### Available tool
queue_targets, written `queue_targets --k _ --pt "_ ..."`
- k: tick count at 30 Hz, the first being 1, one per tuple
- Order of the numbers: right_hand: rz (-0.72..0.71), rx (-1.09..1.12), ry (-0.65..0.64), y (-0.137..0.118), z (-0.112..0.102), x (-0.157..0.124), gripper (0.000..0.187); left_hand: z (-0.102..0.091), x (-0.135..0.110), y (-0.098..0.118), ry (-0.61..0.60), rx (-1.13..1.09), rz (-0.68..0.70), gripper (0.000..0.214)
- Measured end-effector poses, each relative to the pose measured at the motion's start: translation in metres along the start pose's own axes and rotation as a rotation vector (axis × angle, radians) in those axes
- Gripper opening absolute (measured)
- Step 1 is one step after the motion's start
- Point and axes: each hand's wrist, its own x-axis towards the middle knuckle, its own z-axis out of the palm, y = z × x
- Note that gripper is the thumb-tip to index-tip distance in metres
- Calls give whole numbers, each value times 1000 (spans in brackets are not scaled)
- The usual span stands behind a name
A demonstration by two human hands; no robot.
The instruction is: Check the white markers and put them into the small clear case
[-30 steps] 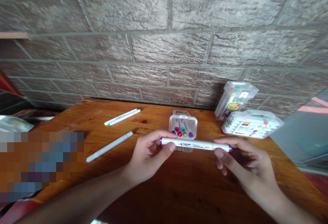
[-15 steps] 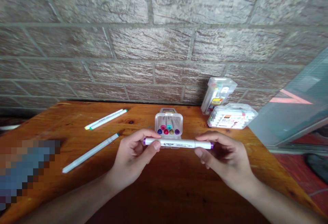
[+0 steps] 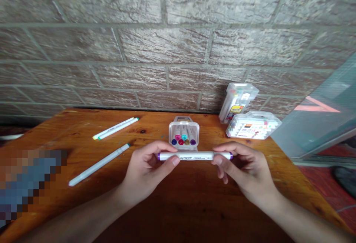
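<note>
Evenly, the left hand [image 3: 147,168] and the right hand [image 3: 247,165] share one white marker [image 3: 196,156] with purple ends, each grip narrow, thumb and fingers pinched on the barrel near its own end. The marker is held level above the counter [image 3: 178,202], on the near side of an open clear case [image 3: 198,133]. Inside that case, pink and teal marker ends sit above blue, red, tan and purple ones. Off to the left, two slim markers [image 3: 118,128] lie side by side, and a single green-tipped marker [image 3: 98,165] lies nearer the left hand. At the right, a tall clear case [image 3: 236,104] stands behind a wider clear case [image 3: 253,126], near the brick wall [image 3: 167,46].
</note>
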Motion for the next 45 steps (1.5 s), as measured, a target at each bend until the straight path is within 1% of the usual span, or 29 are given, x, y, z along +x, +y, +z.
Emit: queue_targets --k 5,8,14,19,24,29,33,38,42,45 --pt "-4 37 -14 -2 0 2 9 0 -1 -4 -27 -88 -45 6" --pt "14 44 14 2 -1 1 11 0 -2 -6 -43 -136 -77 9" --pt "81 61 7 3 -3 0 13 -1 -3 -7 -62 -125 -46 11" --pt "122 63 87 -1 1 -3 21 -1 -2 -3 -62 -131 -39 13" --pt "132 51 112 -5 6 -4 27 1 1 1 -48 -128 -36 12" --pt "153 60 99 -9 9 -4 26 3 3 3 -17 -113 -50 11" --pt "156 60 87 -9 8 -4 25 3 3 1 -35 -172 -84 11" --pt "144 45 66 -7 6 -4 21 1 -1 -5 -87 -257 -150 16" --pt "149 31 50 -6 5 -4 22 0 -2 -6 -95 -247 -138 14" --pt "148 25 49 -6 4 -4 23 1 0 -4 -73 -203 -97 11"
